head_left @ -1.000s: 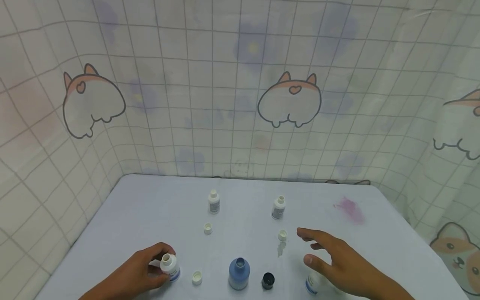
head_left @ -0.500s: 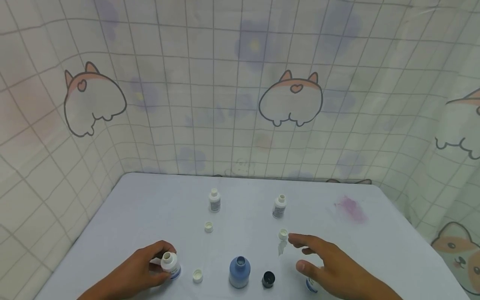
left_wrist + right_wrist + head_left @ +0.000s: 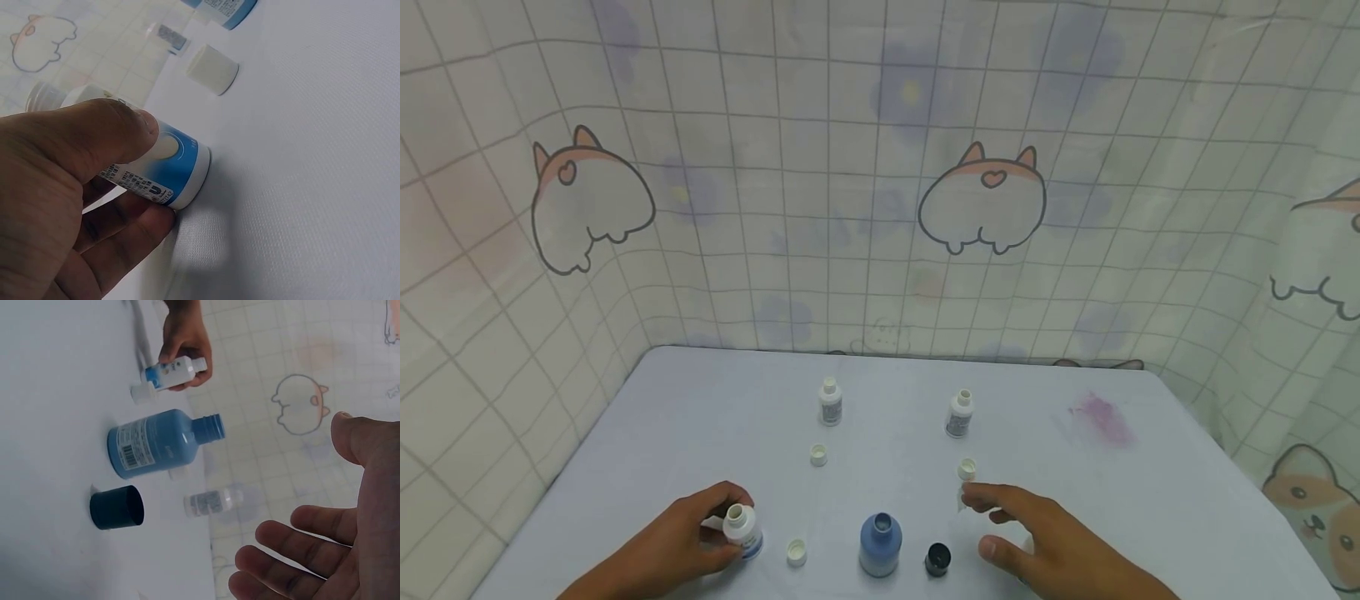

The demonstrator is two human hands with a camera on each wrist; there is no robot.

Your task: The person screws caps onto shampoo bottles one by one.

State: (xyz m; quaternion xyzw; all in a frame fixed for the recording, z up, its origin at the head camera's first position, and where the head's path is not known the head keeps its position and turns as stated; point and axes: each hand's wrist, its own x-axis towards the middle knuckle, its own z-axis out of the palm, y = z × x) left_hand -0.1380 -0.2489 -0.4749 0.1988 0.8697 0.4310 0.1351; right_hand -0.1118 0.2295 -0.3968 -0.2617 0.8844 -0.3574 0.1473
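Note:
My left hand [image 3: 688,533] grips a small uncapped white bottle [image 3: 742,531] with a blue label band, thumb on one side and fingers on the other, its base at the table in the left wrist view. A white cap [image 3: 796,552] lies just right of it. My right hand [image 3: 1037,533] hovers over the table's right side, fingers extended and holding nothing. Left of it stand a black cap [image 3: 937,559] and an uncapped blue bottle [image 3: 881,544]. Another white cap [image 3: 967,469] lies just beyond its fingertips. A white bottle is mostly hidden beneath this hand.
Two small white bottles stand farther back, the left bottle [image 3: 831,402] and the uncapped right bottle [image 3: 959,413]. A white cap [image 3: 818,455] lies before the left one. A pink stain [image 3: 1105,419] marks the white table [image 3: 700,417]. A grid-patterned curtain [image 3: 820,167] surrounds the back and sides.
My right hand has moved left, toward the black cap, and now covers more of the white bottle beneath it. The left hand keeps its hold on its bottle in the same place.

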